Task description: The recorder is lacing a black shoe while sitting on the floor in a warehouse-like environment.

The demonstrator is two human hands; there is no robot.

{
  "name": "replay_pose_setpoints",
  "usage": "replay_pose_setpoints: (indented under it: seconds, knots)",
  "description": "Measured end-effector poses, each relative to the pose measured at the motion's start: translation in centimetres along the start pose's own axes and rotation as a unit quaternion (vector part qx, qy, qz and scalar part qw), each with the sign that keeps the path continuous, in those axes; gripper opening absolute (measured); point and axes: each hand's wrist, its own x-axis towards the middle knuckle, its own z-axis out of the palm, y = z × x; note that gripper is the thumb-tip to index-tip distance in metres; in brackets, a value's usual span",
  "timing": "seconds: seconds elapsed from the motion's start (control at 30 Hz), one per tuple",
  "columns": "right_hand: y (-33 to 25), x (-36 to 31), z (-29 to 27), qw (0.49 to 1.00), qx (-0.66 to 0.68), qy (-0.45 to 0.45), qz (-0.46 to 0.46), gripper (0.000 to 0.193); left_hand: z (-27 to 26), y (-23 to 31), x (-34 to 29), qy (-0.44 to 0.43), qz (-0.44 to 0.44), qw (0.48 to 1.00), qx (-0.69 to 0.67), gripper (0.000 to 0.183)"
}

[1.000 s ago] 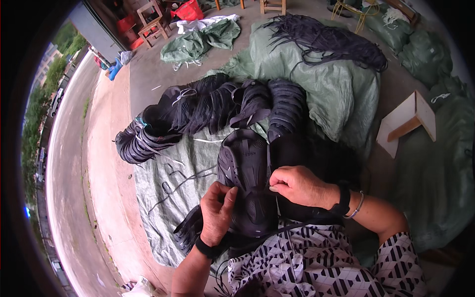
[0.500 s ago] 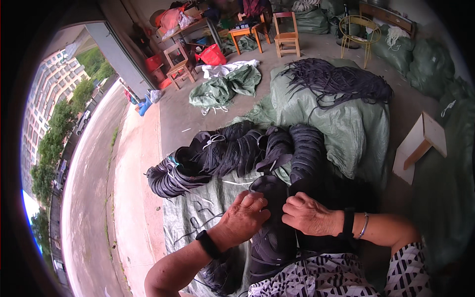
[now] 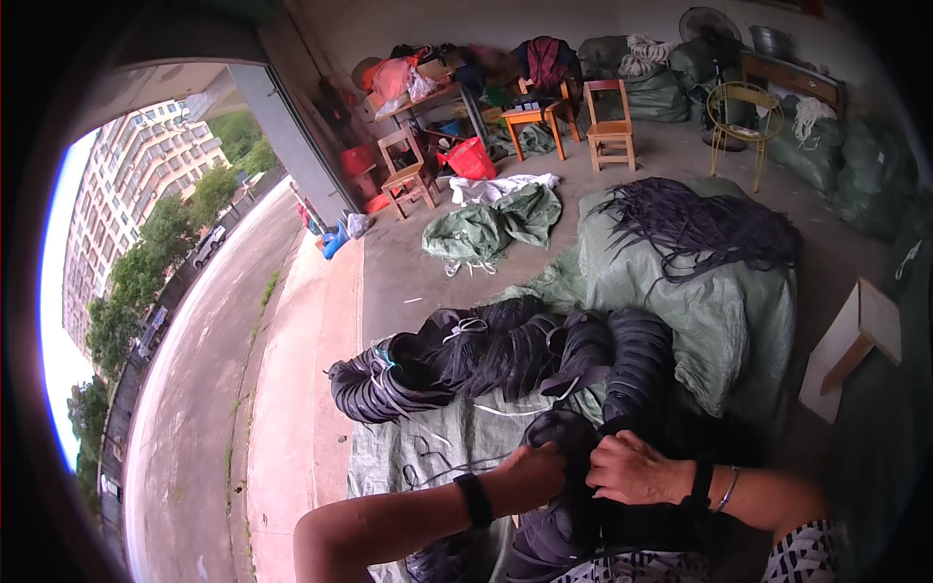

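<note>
A black shoe upper (image 3: 561, 428) stands out in front of me, its padded opening facing away, with dark mesh (image 3: 554, 532) lower down near my lap. My left hand (image 3: 533, 478) is a fist against its left side. Close by on the right, my right hand (image 3: 634, 468) is closed with fingers bent inward. Whatever thin thing either hand pinches is lost against the black material. Beyond my hands lie nested rows of black shoe uppers (image 3: 637, 364), and another curved bundle of uppers (image 3: 389, 389) tied with pale cord sits to the left.
Black laces (image 3: 695, 228) are heaped on a stuffed green sack (image 3: 680, 311). A wooden stool (image 3: 850, 345) lies tipped over at right. Green sheeting (image 3: 389, 466) covers the ground under the uppers. Wooden chairs (image 3: 608, 126) and a red bag (image 3: 468, 158) stand farther back, beside an open doorway.
My view has tilted up, so the scene sits lower and more to the right. The left hand has turned from a loose pinch over the upper into a tight fist.
</note>
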Motion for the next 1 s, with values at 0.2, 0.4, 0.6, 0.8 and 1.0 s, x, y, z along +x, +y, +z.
replay_pose_setpoints:
  seconds: [0.2,0.4,0.6,0.8,1.0]
  knots:
    - [0.9,-0.6,0.5,0.999,0.001,0.024,-0.035,0.018,-0.7,0.9,1.4,-0.098,-0.094,0.988,-0.077,0.026]
    - [1.3,-1.3,0.7,0.998,-0.001,0.050,-0.049,0.024,2.9,-1.2,3.0,0.095,-0.078,0.969,-0.216,0.011]
    - [1.2,-0.8,0.7,0.997,-0.032,0.038,-0.052,0.024,3.3,0.5,3.9,0.160,-0.113,0.951,-0.239,0.020]
    - [1.3,-1.1,1.7,0.991,-0.064,0.095,-0.068,0.017,1.9,1.1,4.1,0.042,-0.152,0.905,-0.396,0.021]
    - [1.2,-1.2,1.7,0.985,-0.090,0.120,-0.088,0.006,-0.2,3.1,5.0,-0.064,-0.193,0.945,-0.257,0.025]
